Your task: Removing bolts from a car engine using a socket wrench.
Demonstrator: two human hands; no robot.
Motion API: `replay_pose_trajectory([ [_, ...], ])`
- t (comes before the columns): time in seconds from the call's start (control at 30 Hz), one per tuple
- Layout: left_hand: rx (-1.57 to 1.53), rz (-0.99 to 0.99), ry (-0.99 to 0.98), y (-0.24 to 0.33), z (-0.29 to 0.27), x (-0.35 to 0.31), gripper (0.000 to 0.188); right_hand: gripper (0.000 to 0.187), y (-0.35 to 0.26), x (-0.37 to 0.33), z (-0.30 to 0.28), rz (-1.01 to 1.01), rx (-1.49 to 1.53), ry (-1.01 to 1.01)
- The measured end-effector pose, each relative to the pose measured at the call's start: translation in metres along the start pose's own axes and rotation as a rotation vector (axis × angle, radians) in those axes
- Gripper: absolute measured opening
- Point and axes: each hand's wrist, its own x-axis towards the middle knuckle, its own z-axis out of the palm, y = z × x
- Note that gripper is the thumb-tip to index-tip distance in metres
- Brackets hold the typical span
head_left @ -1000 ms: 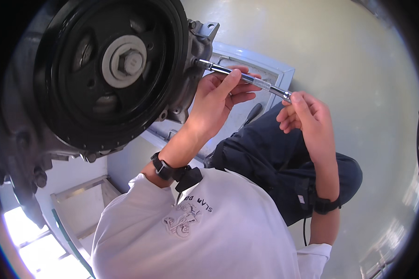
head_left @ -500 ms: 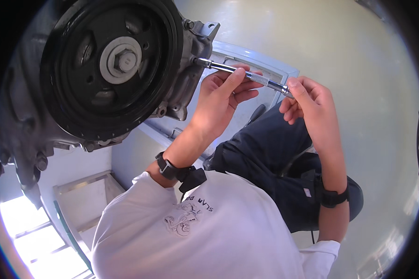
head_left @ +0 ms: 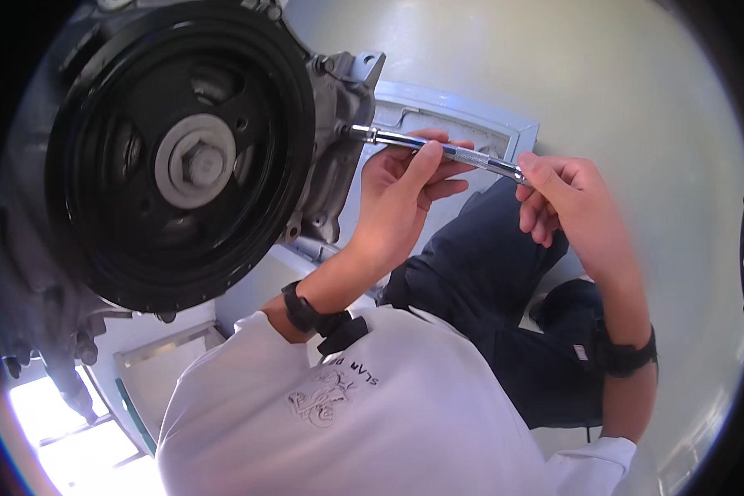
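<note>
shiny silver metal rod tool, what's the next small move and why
Probably a slight twist of the shiny silver metal rod tool by the right hand, which pinches the outer end, while the left hand supports the middle and the tip seems to meet grey metal casing.

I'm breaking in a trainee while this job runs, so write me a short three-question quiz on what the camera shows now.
1. Which hand is at the end of the metal tool farther from the engine?
2. True or false: the left hand touches the metal tool.
3. Where on the black wheel is the large bolt? A) its outer edge B) its middle C) its back face

Key: 1. The right hand. 2. True. 3. B.
</note>
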Motion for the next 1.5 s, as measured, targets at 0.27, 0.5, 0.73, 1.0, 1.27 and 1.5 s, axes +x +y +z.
replay_pose_trajectory([
  [0.27, -0.077, -0.053, 0.046, 0.003, 0.003, 0.002, 0.026, 0.035, -0.014, -0.001, 0.000, -0.124, -0.091, -0.029],
  [0.5, -0.052, 0.012, 0.049, 0.000, -0.012, 0.003, 0.024, 0.017, 0.000, 0.004, 0.016, -0.173, 0.167, -0.039],
  [0.73, -0.172, 0.029, -0.053, -0.010, -0.023, 0.008, 0.021, 0.017, 0.014, 0.006, 0.023, -0.483, 0.030, 0.120],
  [1.0, -0.221, 0.062, -0.113, -0.013, -0.022, 0.008, 0.021, 0.014, 0.010, 0.003, 0.014, -0.208, 0.113, 0.021],
  [1.27, -0.233, 0.029, -0.116, -0.009, -0.015, 0.015, 0.024, 0.016, 0.012, 0.008, 0.009, -0.400, 0.048, 0.114],
  [1.5, -0.247, 0.093, -0.061, -0.023, -0.034, 0.002, 0.026, 0.018, 0.027, 0.012, 0.014, -0.265, -0.058, -0.044],
])
